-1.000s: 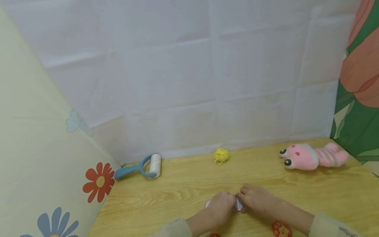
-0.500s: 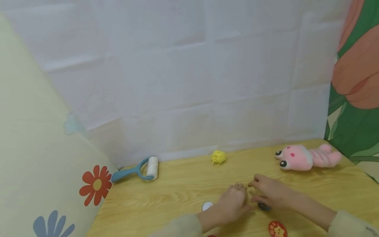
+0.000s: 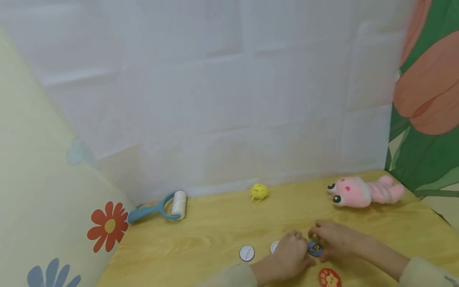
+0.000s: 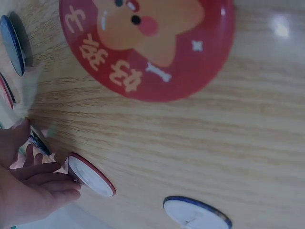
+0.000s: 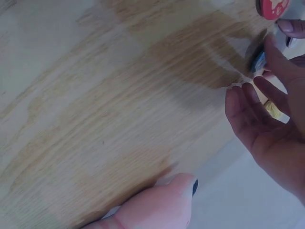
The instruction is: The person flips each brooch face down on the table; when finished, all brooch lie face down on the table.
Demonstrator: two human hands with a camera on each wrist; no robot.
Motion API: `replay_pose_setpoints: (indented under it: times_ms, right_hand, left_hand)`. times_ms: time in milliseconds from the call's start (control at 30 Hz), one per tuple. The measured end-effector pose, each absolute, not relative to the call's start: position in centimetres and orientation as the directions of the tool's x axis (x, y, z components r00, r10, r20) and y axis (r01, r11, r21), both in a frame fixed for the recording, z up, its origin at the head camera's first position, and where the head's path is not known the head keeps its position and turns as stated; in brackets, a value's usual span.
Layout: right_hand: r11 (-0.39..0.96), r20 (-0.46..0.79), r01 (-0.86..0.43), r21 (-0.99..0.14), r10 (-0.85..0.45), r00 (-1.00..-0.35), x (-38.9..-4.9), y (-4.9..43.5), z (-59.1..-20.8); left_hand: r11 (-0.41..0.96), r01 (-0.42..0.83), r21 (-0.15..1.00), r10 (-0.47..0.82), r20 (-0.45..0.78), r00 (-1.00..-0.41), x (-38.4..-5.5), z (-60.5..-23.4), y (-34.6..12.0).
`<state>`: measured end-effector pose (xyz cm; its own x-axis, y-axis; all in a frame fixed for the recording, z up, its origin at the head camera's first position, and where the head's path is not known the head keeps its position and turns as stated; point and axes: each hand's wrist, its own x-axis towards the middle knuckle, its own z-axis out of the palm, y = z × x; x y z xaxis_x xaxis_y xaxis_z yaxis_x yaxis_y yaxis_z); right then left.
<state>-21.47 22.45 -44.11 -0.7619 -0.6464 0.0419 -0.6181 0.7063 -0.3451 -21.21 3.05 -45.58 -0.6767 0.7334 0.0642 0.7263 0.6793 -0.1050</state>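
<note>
In the head view my right hand [image 3: 335,239] holds a round blue button badge [image 3: 314,248] at its edge, printed face up, between thumb and fingers. The right wrist view shows the same badge [image 5: 258,60] nearly edge-on by the thumb. My left hand [image 3: 292,254] is just left of it, back upward. Its fingers [image 4: 50,183] are extended, fingertips right at a red-rimmed badge [image 4: 91,175] lying white back up. Another badge [image 3: 246,253] lies white back up farther left. Nearer the front is a red badge [image 3: 329,278] with a star face and lettering.
A blue-handled sticky roller [image 3: 157,208] lies at the back left of the wooden table [image 3: 211,227]. A yellow stringy ball [image 3: 259,192] sits at the back middle, a pink plush toy [image 3: 363,192] at the back right. A white cloth [image 3: 201,99] hangs behind.
The hands were together over a small object, then parted. The blue badge, dark under the right hand before, now shows its printed face. A second white-backed badge has come into sight beside the left hand.
</note>
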Motion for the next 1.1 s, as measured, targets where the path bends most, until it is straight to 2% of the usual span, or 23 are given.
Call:
replay_pose_setpoints:
  times_ms: [233,500,600,700,967,1100]
  right_hand:
    - [0.676,0.107,-0.647,-0.353,-0.658,-0.745,-21.7,22.6,-44.6]
    - [0.64,0.133,-0.659,-0.395,-0.67,-0.73,-21.9,22.6,-44.9]
    - [0.625,0.159,-0.673,-0.395,-0.675,-0.72,-21.8,22.5,-45.2]
    - [0.619,0.178,-0.676,-0.4,-0.671,-0.719,-21.8,22.5,-45.5]
    - [0.622,0.089,-0.597,-0.507,-0.651,-0.754,-22.1,22.8,-45.4]
    - [0.608,0.093,-0.596,-0.525,-0.655,-0.75,-22.2,22.7,-45.1]
  left_hand:
    - [0.672,0.733,-0.109,0.741,0.082,-0.667,-21.5,-45.3,3.5]
    - [0.702,0.688,-0.184,0.712,0.142,-0.688,-21.2,-45.8,3.7]
    - [0.695,0.691,-0.202,0.719,0.156,-0.677,-21.1,-46.1,3.8]
    - [0.684,0.704,-0.192,0.73,0.169,-0.663,-21.0,-46.4,3.8]
    - [0.665,0.735,-0.132,0.746,0.165,-0.645,-21.1,-46.3,3.6]
    - [0.669,0.743,-0.013,0.732,0.186,-0.656,-21.3,-46.0,3.1]
